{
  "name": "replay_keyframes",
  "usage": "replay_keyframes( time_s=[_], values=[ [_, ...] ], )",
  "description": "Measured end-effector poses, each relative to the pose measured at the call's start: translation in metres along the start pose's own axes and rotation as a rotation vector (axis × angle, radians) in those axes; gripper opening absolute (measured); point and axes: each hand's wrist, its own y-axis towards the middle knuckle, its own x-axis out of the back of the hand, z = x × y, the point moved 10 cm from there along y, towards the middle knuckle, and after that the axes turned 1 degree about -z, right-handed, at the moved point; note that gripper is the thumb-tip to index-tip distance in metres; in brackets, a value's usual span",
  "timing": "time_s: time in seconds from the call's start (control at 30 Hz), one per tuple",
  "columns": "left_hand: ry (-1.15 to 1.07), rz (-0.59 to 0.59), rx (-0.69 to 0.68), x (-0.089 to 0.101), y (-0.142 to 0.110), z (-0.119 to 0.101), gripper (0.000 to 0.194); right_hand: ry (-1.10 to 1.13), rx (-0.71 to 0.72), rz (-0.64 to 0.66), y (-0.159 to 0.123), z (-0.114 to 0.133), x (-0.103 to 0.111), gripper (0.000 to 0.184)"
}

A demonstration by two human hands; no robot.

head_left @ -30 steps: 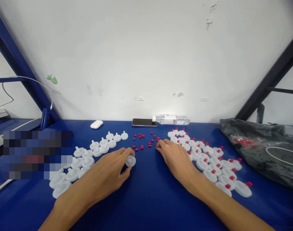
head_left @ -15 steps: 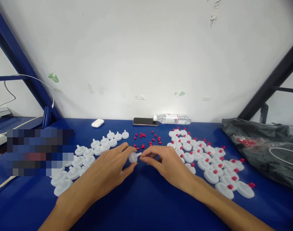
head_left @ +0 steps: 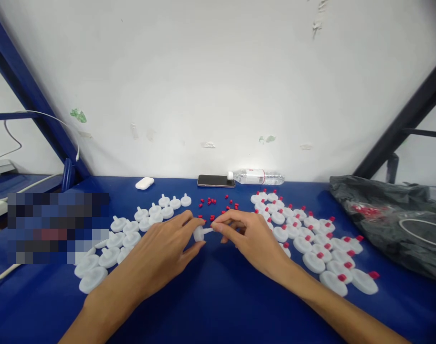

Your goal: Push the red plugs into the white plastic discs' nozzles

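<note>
My left hand grips a white round cap with a spout, held on its side just above the blue table. The fingertips of my right hand are pinched at the tip of that spout; the small thing they hold is hidden. Several loose red plugs lie on the table just behind both hands. Bare white caps are spread at the left. White caps with red plugs fitted are spread at the right.
A phone, a lying water bottle and a white earbud case sit by the wall. A black plastic bag lies at the right. Blue frame beams and a white cable stand at the left.
My right hand left the red plugs and came left to the spout of the cap. My left hand tipped the cap on its side and raised it slightly.
</note>
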Motion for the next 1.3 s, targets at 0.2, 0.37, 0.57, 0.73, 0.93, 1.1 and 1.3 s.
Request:
replay_keyframes(
  time_s=[0.2, 0.37, 0.57, 0.73, 0.93, 1.1, 1.3],
  values=[
    [0.038, -0.057, 0.013, 0.004, 0.001, 0.005, 0.031, -0.02, 0.001, -0.007, 0.001, 0.0, 0.003, 0.011],
    [0.031, -0.071, -0.018, 0.006, 0.002, 0.002, 0.03, 0.032, -0.026, -0.005, 0.0, -0.004, 0.001, 0.013],
    [0.003, -0.097, -0.048, 0.007, 0.001, 0.0, 0.028, 0.118, -0.082, 0.018, 0.001, -0.008, -0.001, 0.018],
    [-0.039, -0.139, -0.082, 0.013, -0.001, -0.003, 0.028, 0.307, -0.132, 0.117, 0.0, -0.011, -0.008, 0.025],
    [-0.222, -0.175, -0.108, 0.022, -0.002, -0.01, 0.024, 0.688, -0.166, 0.372, -0.011, 0.007, -0.035, 0.041],
    [-0.26, -0.142, -0.105, 0.021, -0.003, -0.017, 0.02, 0.737, -0.153, 0.41, -0.015, 0.01, -0.044, 0.042],
    [-0.278, -0.103, -0.129, 0.019, -0.004, -0.026, 0.023, 0.704, -0.114, 0.409, -0.016, 0.005, -0.043, 0.049]
  ],
)
